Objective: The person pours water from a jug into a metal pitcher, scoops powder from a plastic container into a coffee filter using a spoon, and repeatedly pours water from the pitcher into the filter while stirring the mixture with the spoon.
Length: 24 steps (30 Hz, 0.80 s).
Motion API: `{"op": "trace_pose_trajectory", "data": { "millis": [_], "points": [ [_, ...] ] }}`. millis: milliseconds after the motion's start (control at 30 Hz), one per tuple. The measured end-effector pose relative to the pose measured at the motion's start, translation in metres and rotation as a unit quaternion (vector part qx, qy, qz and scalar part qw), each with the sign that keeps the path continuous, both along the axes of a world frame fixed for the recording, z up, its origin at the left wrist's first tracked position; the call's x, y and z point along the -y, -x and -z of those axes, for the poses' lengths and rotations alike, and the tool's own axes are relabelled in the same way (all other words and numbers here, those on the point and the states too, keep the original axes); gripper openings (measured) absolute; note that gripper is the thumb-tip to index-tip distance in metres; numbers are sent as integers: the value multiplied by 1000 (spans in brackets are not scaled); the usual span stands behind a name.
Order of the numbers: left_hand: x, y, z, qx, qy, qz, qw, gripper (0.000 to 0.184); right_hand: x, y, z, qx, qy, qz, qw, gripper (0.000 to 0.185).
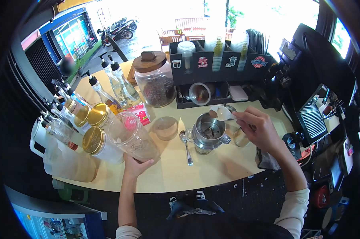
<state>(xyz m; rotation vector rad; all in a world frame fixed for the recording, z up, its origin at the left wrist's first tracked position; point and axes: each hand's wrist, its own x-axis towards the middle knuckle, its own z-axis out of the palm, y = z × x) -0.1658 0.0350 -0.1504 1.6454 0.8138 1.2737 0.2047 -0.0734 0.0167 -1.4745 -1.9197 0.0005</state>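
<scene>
At the far left, pump bottles (70, 126) are crowded behind a frosted pitcher (66, 157) and gold-lidded jars (93, 141). Beside these, a large clear jar (137, 145), with no lid seen on it, is held near its base by the left hand (136, 166), fingers curled against its side. A pink packet (143, 115) and a wooden-lidded jar (156, 91) of dark contents are set behind. Between the clear jar and the metal cup, a round clear dish (165, 128) and a spoon (188, 152) are placed, the spoon untouched. Near the counter's middle, some dark material can be seen in the metal cup (198, 134); more, brownish, appears to be carried in a white scoop (224, 113) at its rim, so the filling looks begun but the scoop not fully emptied. The scoop's handle is pinched between thumb and fingers of the right hand (260, 129). A small glass (241, 138) is partly hidden by that hand. Further right, a dark cloth (267, 159) and a machine with a slatted tray (312, 124) are seen.
</scene>
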Motion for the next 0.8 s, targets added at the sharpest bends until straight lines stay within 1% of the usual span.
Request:
{"op": "trace_pose_trajectory", "data": {
  "millis": [67, 200, 300, 367, 400, 533, 567, 633, 700, 767, 800],
  "points": [
    [0, 1, 1, -13, -19, -8, 1000, 75, 2, -1, 1, 7, -1, -2, 1000, 21],
    [0, -2, -1, -14, -31, -18, 999, 73, 7, -3, 0, 13, 5, 30, 999, 20],
    [1, -3, -3, 10, -21, -15, 1000, 70, 12, -5, 0, 17, 4, 39, 999, 20],
    [1, -1, -5, -31, -42, -22, 998, 69, 16, -5, 1, 22, 1, 44, 999, 20],
    [-1, -1, -4, -31, -43, -20, 998, 69, 18, -5, 1, 19, -11, 46, 999, 20],
    [-4, 2, 6, -24, -33, -15, 999, 69, 24, -4, 5, 17, -16, 45, 999, 21],
    [-4, 2, 6, -20, -29, -13, 999, 68, 26, -3, 7, 17, -17, 46, 999, 21],
    [-2, 1, 3, -19, -35, -19, 999, 68, 28, 0, 9, 0, -15, 32, 999, 27],
    [-1, 1, 0, -19, -42, -25, 999, 68, 31, 4, 10, -3, -15, 36, 999, 25],
    [0, 3, -1, -40, -14, -5, 999, 76, 33, 9, 12, -5, -15, 39, 999, 24],
    [1, 3, -1, -40, -15, -6, 999, 76, 32, 11, 16, -3, -12, 25, 1000, 26]
  ]
}}
